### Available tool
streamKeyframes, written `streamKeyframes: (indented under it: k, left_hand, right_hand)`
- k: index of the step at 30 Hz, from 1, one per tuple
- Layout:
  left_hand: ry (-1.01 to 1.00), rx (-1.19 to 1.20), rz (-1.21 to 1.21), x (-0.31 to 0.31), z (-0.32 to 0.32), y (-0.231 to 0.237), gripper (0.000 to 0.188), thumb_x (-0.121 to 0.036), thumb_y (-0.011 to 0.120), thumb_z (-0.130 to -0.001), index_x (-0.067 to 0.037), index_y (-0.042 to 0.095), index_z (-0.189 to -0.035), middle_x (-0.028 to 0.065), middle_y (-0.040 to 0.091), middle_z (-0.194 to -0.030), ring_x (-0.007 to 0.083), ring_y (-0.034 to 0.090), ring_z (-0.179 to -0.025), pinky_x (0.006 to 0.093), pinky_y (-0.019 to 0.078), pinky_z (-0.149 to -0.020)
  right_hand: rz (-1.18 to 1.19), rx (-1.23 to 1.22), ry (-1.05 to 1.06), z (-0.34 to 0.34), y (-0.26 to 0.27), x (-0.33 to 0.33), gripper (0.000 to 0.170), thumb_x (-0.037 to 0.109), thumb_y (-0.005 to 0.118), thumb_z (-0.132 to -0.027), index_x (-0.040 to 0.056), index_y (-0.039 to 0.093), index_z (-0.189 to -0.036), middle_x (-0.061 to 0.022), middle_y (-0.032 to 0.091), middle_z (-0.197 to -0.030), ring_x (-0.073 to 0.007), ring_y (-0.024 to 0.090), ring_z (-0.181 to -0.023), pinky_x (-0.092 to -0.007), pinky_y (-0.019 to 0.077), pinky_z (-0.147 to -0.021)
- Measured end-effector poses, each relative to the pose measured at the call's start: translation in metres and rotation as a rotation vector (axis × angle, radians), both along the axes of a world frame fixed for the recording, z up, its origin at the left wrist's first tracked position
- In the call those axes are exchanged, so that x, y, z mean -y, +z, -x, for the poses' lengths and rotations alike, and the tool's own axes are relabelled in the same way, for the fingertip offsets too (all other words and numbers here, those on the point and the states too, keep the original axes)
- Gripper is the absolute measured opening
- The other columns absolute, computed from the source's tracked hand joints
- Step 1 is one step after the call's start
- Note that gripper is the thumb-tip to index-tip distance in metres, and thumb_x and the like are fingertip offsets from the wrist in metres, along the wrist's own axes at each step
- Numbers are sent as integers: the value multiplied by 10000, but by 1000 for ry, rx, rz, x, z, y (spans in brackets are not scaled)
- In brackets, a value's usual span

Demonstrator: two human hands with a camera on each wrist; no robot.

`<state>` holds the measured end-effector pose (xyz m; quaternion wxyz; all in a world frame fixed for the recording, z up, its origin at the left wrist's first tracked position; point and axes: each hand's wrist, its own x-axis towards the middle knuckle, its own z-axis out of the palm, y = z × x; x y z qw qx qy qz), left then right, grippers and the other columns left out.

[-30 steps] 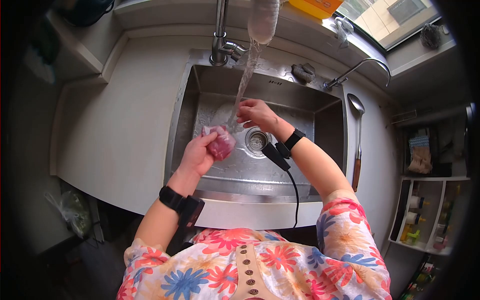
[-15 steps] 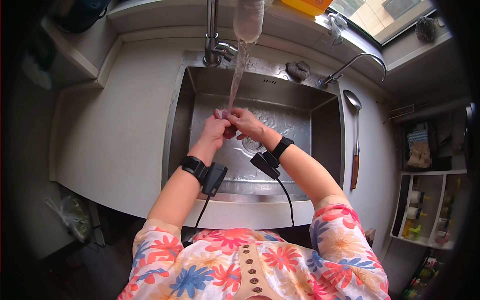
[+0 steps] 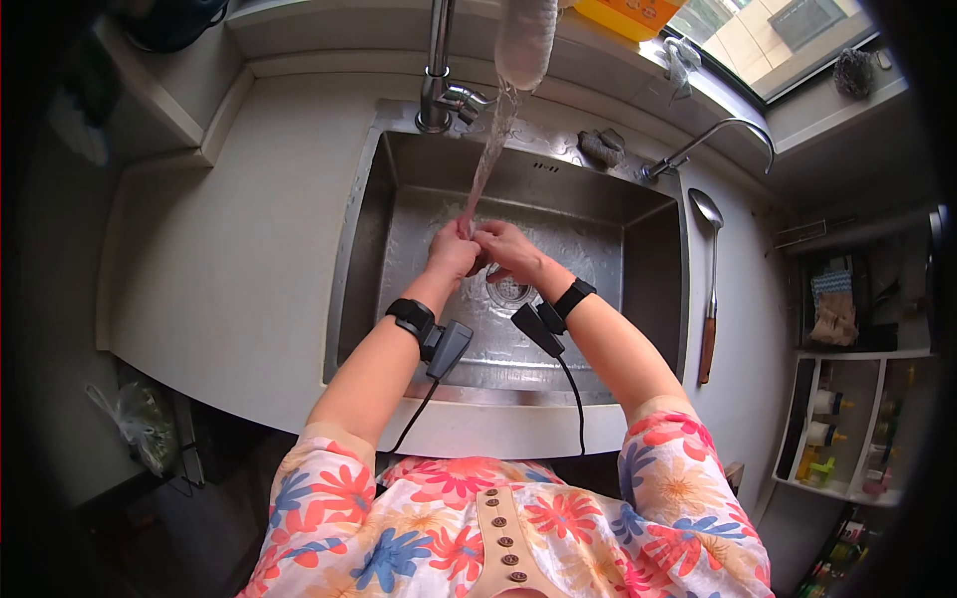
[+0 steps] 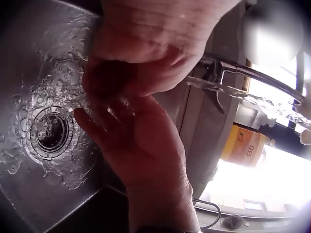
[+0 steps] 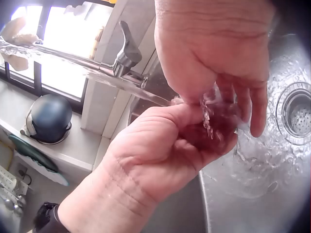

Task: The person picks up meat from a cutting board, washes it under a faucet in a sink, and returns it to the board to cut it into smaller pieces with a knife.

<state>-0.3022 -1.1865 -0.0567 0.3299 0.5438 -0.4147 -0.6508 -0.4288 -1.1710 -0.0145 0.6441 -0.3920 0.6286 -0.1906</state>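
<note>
A wet, dark red piece of raw meat lies in the left hand, which grips it with curled fingers over the sink. Close against it is the right hand, thumb and fingers at the meat's upper side, its outer fingers reaching down past it. Running water falls from the tap onto the meat and both hands. From above, the hands hide most of the meat. The left wrist view shows the two hands meeting beside the drain.
The tap stands at the sink's back left, with a white cover over its spout. A thin curved spout and a grey cloth are at the back right. On the right counter lies a ladle with a wooden handle.
The left hand has brought the meat from the sink's left side up under the stream, and the right hand has come to meet it. Over the last half second both stay together there.
</note>
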Motion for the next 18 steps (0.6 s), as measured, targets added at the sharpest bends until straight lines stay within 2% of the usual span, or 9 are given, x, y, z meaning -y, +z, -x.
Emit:
streamKeyframes:
  k: [6,9,12,14,16,18]
  left_hand:
    - [52,-121,-132,3,-3,9,253,10,573,-813,-60,571,-1057,51,615,-794,154,596,-570,287,452,-432]
    - [63,-210,-194,6,-5,9,245,7,562,-826,-61,572,-1061,49,619,-799,160,616,-592,288,467,-435]
    - [90,-194,-170,11,-7,-3,231,30,543,-830,-53,579,-1043,56,629,-812,167,628,-611,289,475,-444]
    - [5,-276,-172,9,-11,2,231,62,528,-819,-36,588,-1020,69,639,-828,170,631,-622,291,492,-470]
    - [5,-301,-168,6,-13,2,230,75,526,-810,-29,593,-1004,77,643,-837,173,632,-629,298,498,-480]
    - [6,-328,-163,5,-16,0,230,87,525,-800,-22,598,-988,85,647,-846,177,634,-637,304,505,-490]
  right_hand:
    - [45,-8,83,7,20,-1,456,349,516,-925,47,506,-1267,-84,639,-1059,-180,656,-936,-424,546,-706]
    - [72,-16,26,9,22,2,403,289,539,-894,31,564,-1202,-99,670,-976,-196,664,-874,-432,535,-666]
    - [139,-127,115,20,23,11,487,281,592,-882,16,519,-1284,-119,649,-1052,-220,641,-942,-380,546,-655]
    - [183,-182,140,36,32,25,540,272,618,-879,-6,483,-1323,-134,623,-1122,-230,617,-981,-338,549,-635]
    - [259,-223,79,53,51,43,523,251,607,-885,-1,479,-1326,-127,618,-1147,-210,609,-949,-322,540,-649]
    - [324,-245,26,65,75,64,537,256,598,-888,3,459,-1341,-112,608,-1179,-203,597,-989,-347,534,-679]
